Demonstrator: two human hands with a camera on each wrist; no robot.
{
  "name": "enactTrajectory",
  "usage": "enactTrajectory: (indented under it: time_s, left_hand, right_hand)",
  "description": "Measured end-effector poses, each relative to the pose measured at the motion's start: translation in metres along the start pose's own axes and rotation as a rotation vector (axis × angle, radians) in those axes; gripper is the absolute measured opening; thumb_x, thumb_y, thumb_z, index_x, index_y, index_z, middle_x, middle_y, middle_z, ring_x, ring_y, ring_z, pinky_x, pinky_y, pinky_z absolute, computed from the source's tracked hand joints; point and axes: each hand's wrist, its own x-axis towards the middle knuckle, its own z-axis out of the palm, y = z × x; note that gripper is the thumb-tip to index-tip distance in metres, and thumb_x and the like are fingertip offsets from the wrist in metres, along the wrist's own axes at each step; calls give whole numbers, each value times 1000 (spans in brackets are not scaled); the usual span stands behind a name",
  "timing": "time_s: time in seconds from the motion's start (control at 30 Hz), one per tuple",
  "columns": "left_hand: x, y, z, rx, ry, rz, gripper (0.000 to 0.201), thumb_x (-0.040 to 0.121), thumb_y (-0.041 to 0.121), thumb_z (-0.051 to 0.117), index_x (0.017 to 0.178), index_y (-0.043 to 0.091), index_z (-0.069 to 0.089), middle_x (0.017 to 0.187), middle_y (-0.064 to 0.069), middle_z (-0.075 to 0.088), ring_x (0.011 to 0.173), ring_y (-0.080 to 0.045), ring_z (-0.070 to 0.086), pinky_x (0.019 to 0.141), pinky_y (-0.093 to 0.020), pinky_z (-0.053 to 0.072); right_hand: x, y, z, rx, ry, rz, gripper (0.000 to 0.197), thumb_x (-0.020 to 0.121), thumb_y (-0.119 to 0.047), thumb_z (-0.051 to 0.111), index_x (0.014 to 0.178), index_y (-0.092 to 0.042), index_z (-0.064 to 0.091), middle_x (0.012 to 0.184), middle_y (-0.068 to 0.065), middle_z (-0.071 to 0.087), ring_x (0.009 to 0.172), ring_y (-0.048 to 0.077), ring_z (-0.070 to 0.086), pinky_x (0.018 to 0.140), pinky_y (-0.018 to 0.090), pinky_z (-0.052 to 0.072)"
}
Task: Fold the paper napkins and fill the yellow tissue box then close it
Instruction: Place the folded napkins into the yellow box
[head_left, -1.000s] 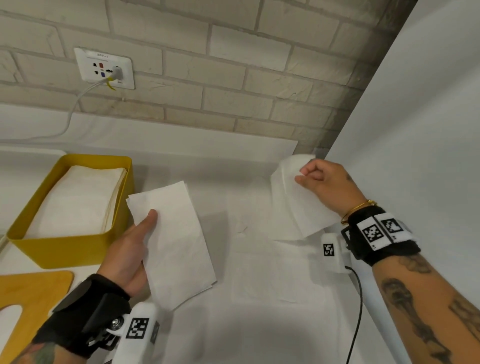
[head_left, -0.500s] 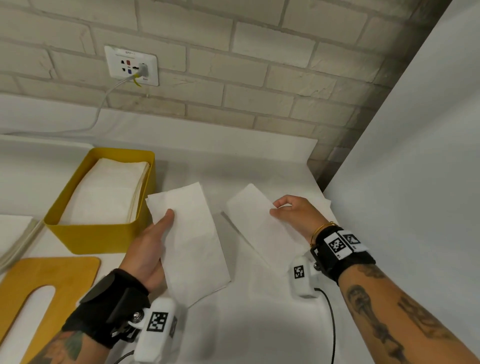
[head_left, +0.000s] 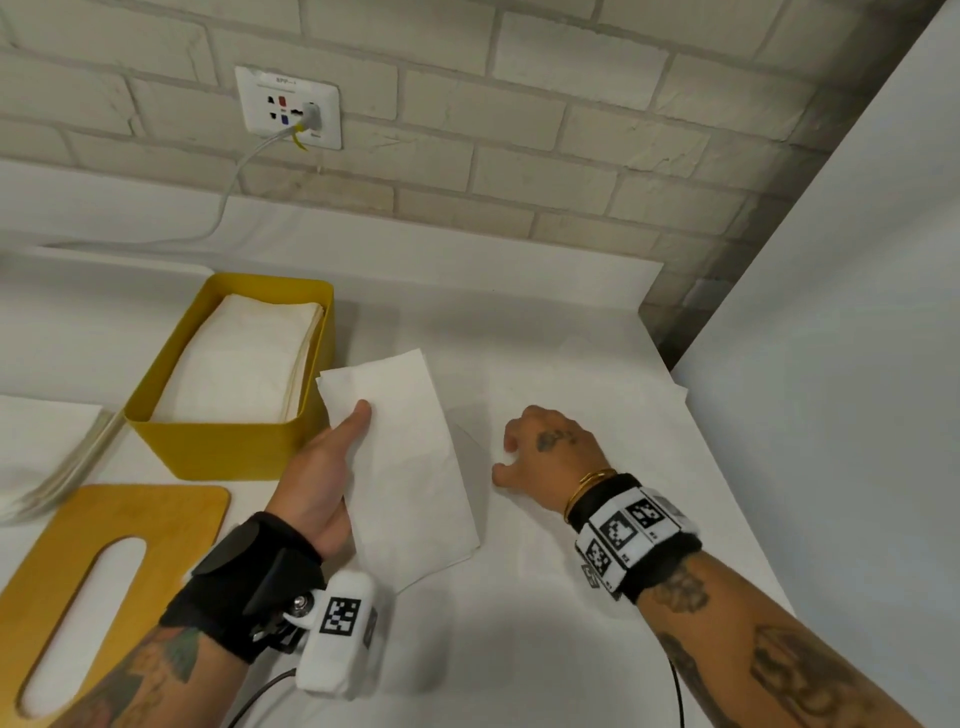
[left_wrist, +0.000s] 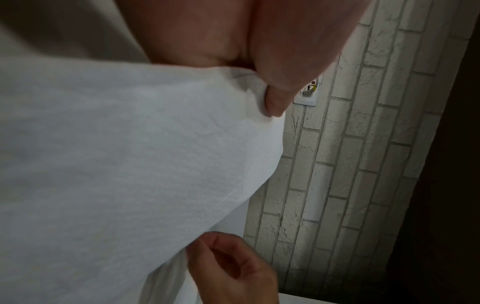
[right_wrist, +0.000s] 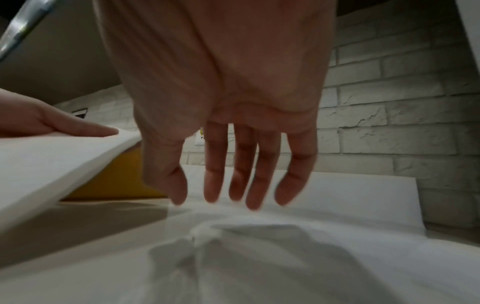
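— Holding the folded napkin (head_left: 405, 457) in the left hand (head_left: 324, 480), thumb on top and fingers beneath it, just right of the yellow tissue box (head_left: 228, 447). What could slip here?

— I'd judge the grip sits along one long edge only, so the far side may sag or the layers fan open on the way to the box. The stack of napkins (head_left: 244, 364) inside already rises near the rim, so a careless drop could leave this one skewed or hanging over the wall.

— And the right hand (head_left: 545, 452)?

— Fingers spread and relaxed, holding nothing, tips on or just above another napkin (head_left: 597, 415) lying flat further right of the box. Pressing off-line there would likely crease it crooked.

— Which way does the held napkin run?

— Its long axis runs near to far, roughly parallel to the box's length, far end tipped slightly towards the box. The wooden lid (head_left: 104, 561) lies in front of the box, not yet fitted.
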Motion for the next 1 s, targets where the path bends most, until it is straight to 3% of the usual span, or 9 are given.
enactTrajectory:
  time_s: [0.2,0.3,0.37,0.47,0.53,0.63,0.73,0.87,1.0]
  left_hand:
    - [0,-1,-1,5,-14,3,31,103,31,53,127,14,64,117,-11,75,110,-30,70,97,-49,52]
    - [2,0,-1,3,-20,3,33,103,32,54,129,14,63,119,-11,74,113,-32,69,103,-53,48]
    - [2,1,-1,-7,-16,6,32,103,32,54,128,15,64,119,-12,74,115,-33,68,106,-54,46]
    - [4,4,-4,-16,1,11,30,103,31,53,126,15,65,118,-11,74,114,-33,68,106,-54,47]
    - [3,6,-3,-16,-8,24,27,103,30,53,122,15,66,115,-11,76,109,-31,71,100,-51,50]
    - [2,6,5,-19,-39,11,26,104,29,53,117,12,68,111,-13,76,101,-30,74,93,-48,53]
    - [5,1,13,3,-98,-23,35,106,32,49,125,10,67,121,-16,73,112,-33,70,103,-51,49]
    - [8,-5,22,41,-121,-11,27,103,25,53,111,7,72,110,-16,75,95,-29,74,82,-40,58]
    - [5,-7,25,27,-75,-18,40,102,38,55,119,5,69,119,-19,71,108,-37,69,103,-53,51]
  right_hand:
    - [9,-4,13,-32,11,48,21,97,-17,56,109,-3,65,118,11,63,107,28,60,79,26,43]
    - [7,-5,11,-40,-1,37,21,97,-19,55,110,-4,65,119,9,60,105,27,58,81,29,45]
    - [4,-3,3,62,-18,79,18,95,-22,58,99,-7,66,108,8,64,96,26,60,80,29,50]
    - [-2,4,-22,481,70,109,15,88,-21,66,74,-17,61,90,4,69,90,22,66,78,31,55]
    - [-11,2,-46,816,114,67,21,87,-15,66,68,-19,60,86,4,73,91,20,70,76,32,55]
    - [-25,-8,-75,1451,2,-88,15,83,-6,60,71,-12,56,71,2,62,64,15,57,57,25,45]
    - [-28,-19,-77,1760,-64,-171,14,77,-7,56,65,-14,55,71,2,52,63,15,49,58,28,40]
    - [-21,-30,-44,1704,-45,-33,23,88,0,53,68,-11,49,71,4,46,65,16,45,62,29,40]
    - [-21,-28,-19,1596,-41,191,25,93,1,51,71,-10,48,65,2,49,58,14,46,55,25,38]
